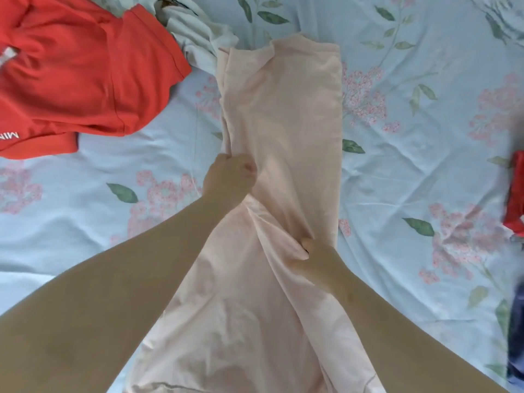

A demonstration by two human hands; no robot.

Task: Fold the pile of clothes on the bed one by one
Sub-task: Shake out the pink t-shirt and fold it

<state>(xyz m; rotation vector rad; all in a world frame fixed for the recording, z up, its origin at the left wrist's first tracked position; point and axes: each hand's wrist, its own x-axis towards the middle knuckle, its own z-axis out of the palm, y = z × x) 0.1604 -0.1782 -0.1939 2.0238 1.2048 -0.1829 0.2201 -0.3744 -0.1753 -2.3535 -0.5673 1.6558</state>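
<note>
Item: pale pink garment (283, 109). It lies lengthwise down the middle of the bed, narrowed into a long strip. Its far end is flat on the sheet, and its near end widens and runs out of view at the bottom edge. The fabric is creased and drawn up between the two hands.

Item: left hand (229, 174). The bare forearm reaches in from the lower left. The fingers are curled and grasp the garment's left edge about halfway along the strip.

Item: right hand (314, 256). The bare forearm reaches in from the lower right. Thumb and fingers pinch a gather of the same pink fabric, nearer the person than the left hand and close to the strip's right edge.

Item: red garment (85, 75). It lies rumpled at the upper left, apart from the pink strip. White lettering shows at its left edge, too cut off to read.

Item: white garment (198, 32). It is bunched at the top, partly under the red one and touching the pink strip's far left corner.

Item: bed sheet (425, 123). It is pale blue with pink blossom and green leaf print, and lightly wrinkled.

Items at the right edge: a red piece (516, 194) and below it a dark blue piece (516, 336). Both are blurred and what they are cannot be told.
</note>
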